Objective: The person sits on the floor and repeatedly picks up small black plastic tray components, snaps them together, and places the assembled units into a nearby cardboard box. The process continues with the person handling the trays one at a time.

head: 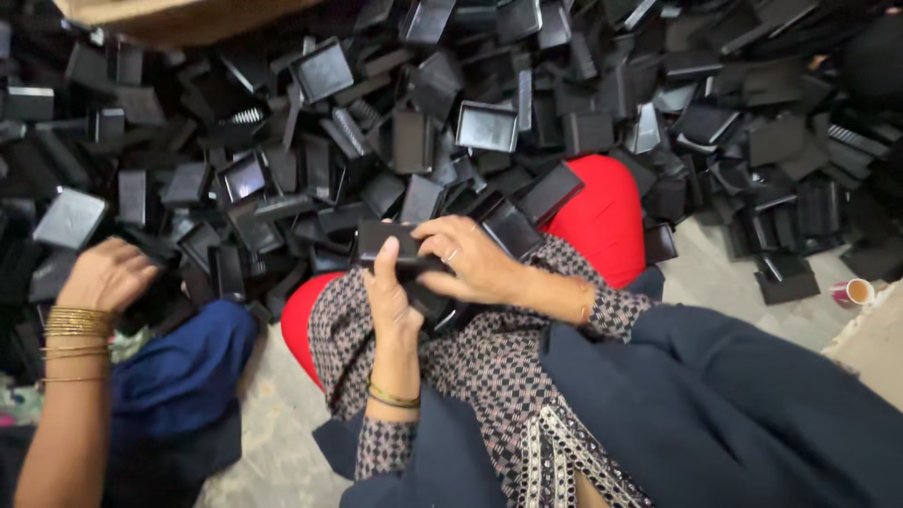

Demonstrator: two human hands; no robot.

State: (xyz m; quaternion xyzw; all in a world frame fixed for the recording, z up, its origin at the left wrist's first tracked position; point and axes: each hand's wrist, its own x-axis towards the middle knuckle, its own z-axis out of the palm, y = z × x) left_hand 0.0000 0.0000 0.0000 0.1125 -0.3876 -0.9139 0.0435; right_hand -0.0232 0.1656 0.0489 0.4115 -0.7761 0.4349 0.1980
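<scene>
We see a smooth black plastic box [393, 246] with a faint sheen, gripped between the left hand [390, 299] and right hand [470, 259], and the heap of black boxes [489, 127] beyond has the same plastic look, some faces glossy, others matt. The patterned sleeves [616, 315] and red trousers [602, 216] look like soft matt cloth, while the gold bangles [77, 325] on a co-worker's wrist shine like metal. The floor [701, 277] appears rough, dull and grey, and the cup [854, 293] looks like paper.

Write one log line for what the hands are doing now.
left hand: holds flat black plastic box | right hand: presses on it | beyond: heap of black plastic trays | co-worker's bangled hand: in heap
</scene>
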